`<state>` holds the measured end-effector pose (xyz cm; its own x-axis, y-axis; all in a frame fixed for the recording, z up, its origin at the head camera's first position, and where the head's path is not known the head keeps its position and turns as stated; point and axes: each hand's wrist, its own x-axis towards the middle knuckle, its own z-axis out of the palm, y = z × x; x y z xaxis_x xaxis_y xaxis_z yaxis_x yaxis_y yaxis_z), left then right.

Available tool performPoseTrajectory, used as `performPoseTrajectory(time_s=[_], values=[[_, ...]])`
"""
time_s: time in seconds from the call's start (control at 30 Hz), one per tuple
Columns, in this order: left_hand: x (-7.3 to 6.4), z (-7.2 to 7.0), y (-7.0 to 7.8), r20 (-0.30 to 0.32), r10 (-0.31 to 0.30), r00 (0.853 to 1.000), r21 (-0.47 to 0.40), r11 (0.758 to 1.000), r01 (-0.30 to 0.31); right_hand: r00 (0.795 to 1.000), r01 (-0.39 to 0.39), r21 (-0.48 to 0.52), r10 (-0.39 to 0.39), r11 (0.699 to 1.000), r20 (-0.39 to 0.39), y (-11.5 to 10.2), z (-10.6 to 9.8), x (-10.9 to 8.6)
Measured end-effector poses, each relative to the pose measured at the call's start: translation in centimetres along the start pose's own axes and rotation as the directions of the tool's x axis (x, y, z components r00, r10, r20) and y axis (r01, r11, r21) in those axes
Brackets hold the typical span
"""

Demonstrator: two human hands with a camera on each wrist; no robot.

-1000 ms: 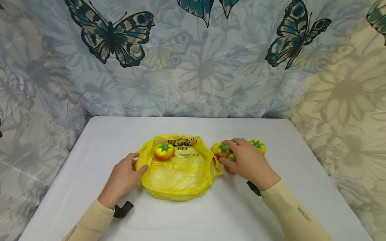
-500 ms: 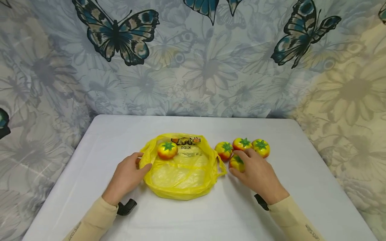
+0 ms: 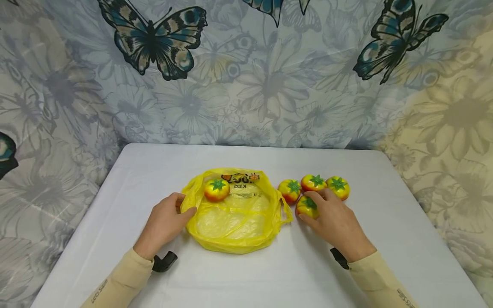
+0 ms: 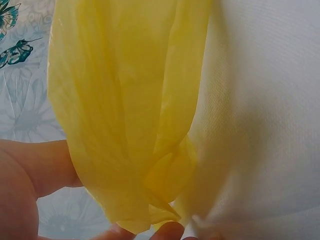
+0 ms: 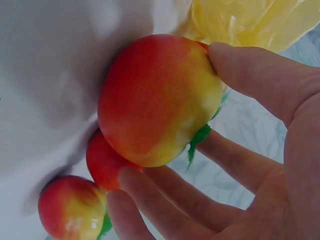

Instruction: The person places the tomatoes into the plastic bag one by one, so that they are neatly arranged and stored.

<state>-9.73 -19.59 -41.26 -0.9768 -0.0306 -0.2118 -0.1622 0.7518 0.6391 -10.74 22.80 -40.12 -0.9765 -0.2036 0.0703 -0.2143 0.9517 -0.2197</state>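
In the head view, my left hand (image 3: 164, 221) holds the left rim of a yellow plastic bag (image 3: 235, 229), its thumb inside the opening. The left wrist view shows the bag's thin film (image 4: 125, 100) running down between thumb and fingers. One red-and-yellow toy tomato (image 3: 217, 191) with a green star-shaped top lies in the bag. Right of the bag, my right hand (image 3: 336, 221) grips another toy tomato (image 3: 304, 208). Up close in the right wrist view, the thumb presses one side of this tomato (image 5: 155, 100), with fingers around its far side.
Three more toy tomatoes sit just beyond the right hand: the left one (image 3: 289, 191), the middle one (image 3: 313, 183) and the right one (image 3: 339, 188). The bag's handle loop (image 3: 286, 214) reaches close to them. A patterned fabric wall (image 3: 262, 94) stands behind the white table (image 3: 154, 162).
My right hand has drawn back towards me from over the group of tomatoes, and its fingers have settled around the front one. My left hand stays at the bag's rim. The head view has shifted slightly.
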Motion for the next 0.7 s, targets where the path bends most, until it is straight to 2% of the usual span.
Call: performPoseTrajectory(time_s=[0.7], values=[[0.01, -0.19, 0.03, 0.000, -0.018, 1.000, -0.015, 1.000, 0.018, 0.999, -0.005, -0.013, 0.005, 1.000, 0.035, 0.01, -0.29, 0.24]])
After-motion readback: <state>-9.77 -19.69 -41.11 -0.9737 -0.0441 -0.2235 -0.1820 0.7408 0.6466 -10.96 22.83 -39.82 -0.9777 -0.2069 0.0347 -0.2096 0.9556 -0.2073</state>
